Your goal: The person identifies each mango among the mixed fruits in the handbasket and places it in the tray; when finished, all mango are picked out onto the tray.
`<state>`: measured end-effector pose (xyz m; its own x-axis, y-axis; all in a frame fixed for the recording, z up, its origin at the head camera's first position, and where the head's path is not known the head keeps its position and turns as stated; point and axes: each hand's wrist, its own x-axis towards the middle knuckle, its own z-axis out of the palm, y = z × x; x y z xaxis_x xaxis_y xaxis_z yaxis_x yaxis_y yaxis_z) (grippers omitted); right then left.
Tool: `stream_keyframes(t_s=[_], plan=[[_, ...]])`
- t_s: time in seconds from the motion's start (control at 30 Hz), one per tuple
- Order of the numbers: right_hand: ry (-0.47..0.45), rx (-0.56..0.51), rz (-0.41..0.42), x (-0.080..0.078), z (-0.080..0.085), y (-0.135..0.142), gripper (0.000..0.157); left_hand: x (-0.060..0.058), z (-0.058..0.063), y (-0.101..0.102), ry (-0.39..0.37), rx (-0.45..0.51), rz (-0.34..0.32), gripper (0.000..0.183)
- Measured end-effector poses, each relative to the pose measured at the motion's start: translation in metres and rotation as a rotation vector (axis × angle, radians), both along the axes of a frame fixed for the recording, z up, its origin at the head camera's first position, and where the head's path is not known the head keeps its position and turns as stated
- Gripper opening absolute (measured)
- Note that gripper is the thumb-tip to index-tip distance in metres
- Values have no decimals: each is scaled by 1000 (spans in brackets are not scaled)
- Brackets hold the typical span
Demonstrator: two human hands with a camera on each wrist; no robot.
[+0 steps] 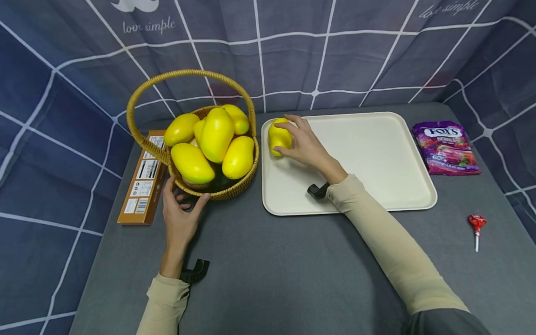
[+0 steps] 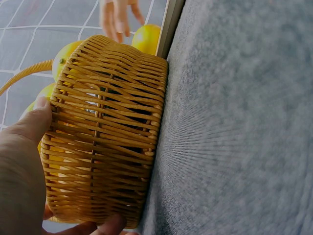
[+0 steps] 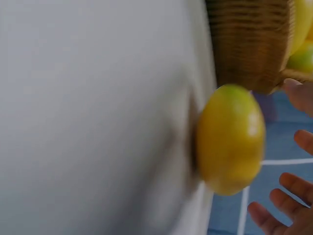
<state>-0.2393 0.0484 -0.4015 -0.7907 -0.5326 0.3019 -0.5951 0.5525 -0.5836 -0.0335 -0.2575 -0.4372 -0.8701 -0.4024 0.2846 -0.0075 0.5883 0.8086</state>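
A yellow mango [image 1: 278,137] lies at the left end of a cream tray [image 1: 356,163]. Over it my right hand [image 1: 306,145] is spread, thumb and fingers apart; the right wrist view shows a gap between the fingertips [image 3: 264,218] and the mango [image 3: 231,139]. My left hand [image 1: 180,216] holds the near left side of a wicker basket [image 1: 240,186], thumb at the rim and fingers low against its wall. Several yellow mangoes [image 1: 217,135] fill the basket, some with greenish ends. Its tall hoop handle [image 1: 190,73] leans to the left.
An orange-brown box [image 1: 142,190] with white labels lies left of the basket, partly behind it. Right of the tray is a purple candy bag [image 1: 446,148], with a red lollipop [image 1: 477,225] nearer the front. A grid-patterned cloth [image 1: 289,60] hangs behind the grey table [image 1: 268,274].
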Motion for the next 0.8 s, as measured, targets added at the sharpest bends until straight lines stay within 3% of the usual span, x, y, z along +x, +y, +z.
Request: stream_keyframes(t_s=[0.1,0.23,0.33,0.5,0.8], plan=[[48,-104,42,10,8,-4,58,0,-1,0,2,1,2,94],[89,-255,160,31,19,-17,56,-1,-1,0,4,2,2,94],[112,-298,237,46,26,-29,60,-1,-1,0,4,4,1,94],[151,-257,283,55,37,-51,69,-1,0,0,2,2,1,94],[125,-70,271,46,61,-90,77,-1,2,0,-3,-9,-2,94]])
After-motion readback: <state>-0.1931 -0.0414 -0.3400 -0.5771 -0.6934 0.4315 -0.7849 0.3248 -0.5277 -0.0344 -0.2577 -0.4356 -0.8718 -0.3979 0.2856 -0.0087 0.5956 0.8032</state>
